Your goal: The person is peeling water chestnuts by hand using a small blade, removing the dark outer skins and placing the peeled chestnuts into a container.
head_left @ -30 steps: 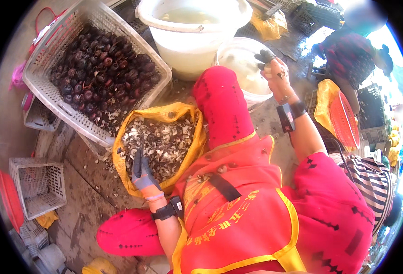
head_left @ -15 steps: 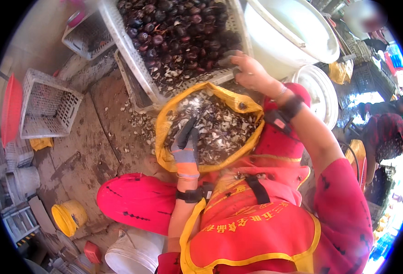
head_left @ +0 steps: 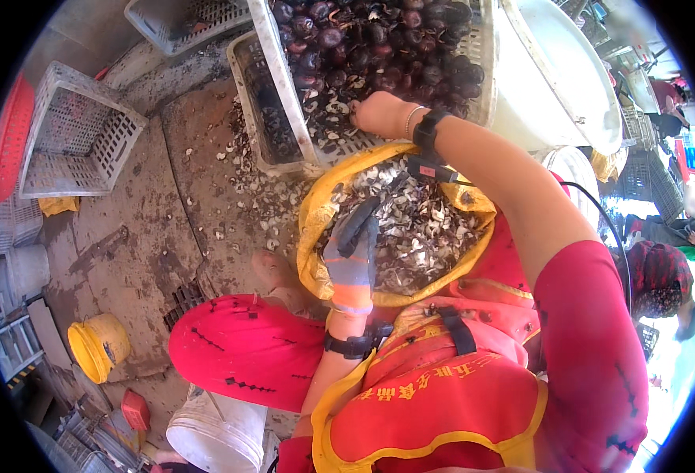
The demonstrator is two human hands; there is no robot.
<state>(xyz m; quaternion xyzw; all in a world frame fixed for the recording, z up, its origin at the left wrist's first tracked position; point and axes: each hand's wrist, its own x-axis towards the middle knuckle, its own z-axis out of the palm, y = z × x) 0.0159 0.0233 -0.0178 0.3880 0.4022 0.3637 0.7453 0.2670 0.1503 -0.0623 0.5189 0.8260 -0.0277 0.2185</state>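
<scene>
My right hand (head_left: pixel 380 115), bare, is closed in a fist over the near edge of the heap of dark, round bulbs that look like water chestnuts (head_left: pixel 410 47); anything inside the fist is hidden. They fill a pale plastic crate (head_left: pixel 283 79), with white peel scraps at its near end. Between my knees sits a yellow-rimmed bag (head_left: pixel 313 229) full of white and brown peelings (head_left: pixel 426 236). Over its left side my left hand (head_left: pixel 353 252), in a grey glove with dark fingertips and an orange cuff, has its fingers bent together; what they hold cannot be made out.
A large white tub (head_left: pixel 556 79) stands right of the crate. At left are an empty-looking crate (head_left: pixel 79 134), a red basin (head_left: pixel 7 146) and a yellow bucket (head_left: pixel 99 347). A white bucket (head_left: pixel 217 433) is by my left knee. Peel bits litter the floor (head_left: pixel 150 236). Another person (head_left: pixel 655 280) is far right.
My right hand has moved left from the crate's right corner to its near end, and its fingers have curled in. My left hand stays over the bag. The view has shifted.
</scene>
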